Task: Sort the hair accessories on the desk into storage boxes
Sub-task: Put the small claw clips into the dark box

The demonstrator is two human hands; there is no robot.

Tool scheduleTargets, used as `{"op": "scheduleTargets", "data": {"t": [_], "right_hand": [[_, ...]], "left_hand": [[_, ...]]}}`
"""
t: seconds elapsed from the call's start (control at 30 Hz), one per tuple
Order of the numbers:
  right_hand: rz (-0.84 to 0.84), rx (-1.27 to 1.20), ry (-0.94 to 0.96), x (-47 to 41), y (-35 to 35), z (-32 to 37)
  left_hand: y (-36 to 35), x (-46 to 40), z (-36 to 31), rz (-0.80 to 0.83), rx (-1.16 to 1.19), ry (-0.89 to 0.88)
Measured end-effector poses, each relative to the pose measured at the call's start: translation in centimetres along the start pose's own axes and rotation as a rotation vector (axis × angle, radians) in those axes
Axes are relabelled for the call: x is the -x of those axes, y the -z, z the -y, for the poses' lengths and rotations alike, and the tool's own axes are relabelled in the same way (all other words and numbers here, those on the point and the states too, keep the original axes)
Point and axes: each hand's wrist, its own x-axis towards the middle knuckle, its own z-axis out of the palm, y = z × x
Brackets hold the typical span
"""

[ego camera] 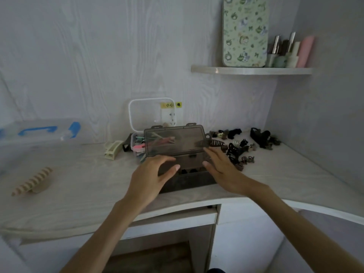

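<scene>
Behind the raised smoky-grey translucent lid [174, 139] of the dark storage box, the small clear box of pastel clips [137, 145] is half hidden, the black clips right of the lid [239, 149] blur together, and the blue-latched clear plastic case far left of it [42, 133] is cut off by the edge.

Yellow sticker [171, 105] above the wall socket [171, 117]: reads "小心", then "电"; the middle character is hidden by glare.

Smoky box [187, 180] lid raised, dark clips [239, 149] heaped right
</scene>
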Motion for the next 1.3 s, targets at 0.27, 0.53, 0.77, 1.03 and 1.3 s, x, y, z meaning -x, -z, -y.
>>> {"op": "scheduleTargets", "data": {"t": [0.27,0.53,0.77,1.03,1.3], "right_hand": [[-0.006,-0.132,0.051,-2.4,-1.5,2.0],[-0.460,-0.075,0.017,-0.5,2.1,-4.0],[-0.141,0.109,-0.191,1.3,4.6,-11.9],[-0.014,0.010,-0.115,-0.8,6.2,-12.0],[0.137,-0.086,-0.329,-3.8,10.0,-9.2]], "left_hand": [[1.5,-1.0,2.3,0.000,-0.106,0.061],[-2.7,-2.5,-7.2,0.062,0.049,-0.136],[-11.3,-6.4,-12.6,0.248,-0.138,-0.276],[-13.2,-10.2,-14.3,0.374,-0.403,-0.240],[-6.2,-12.3,-11.6,0.502,0.139,-0.173]]}}
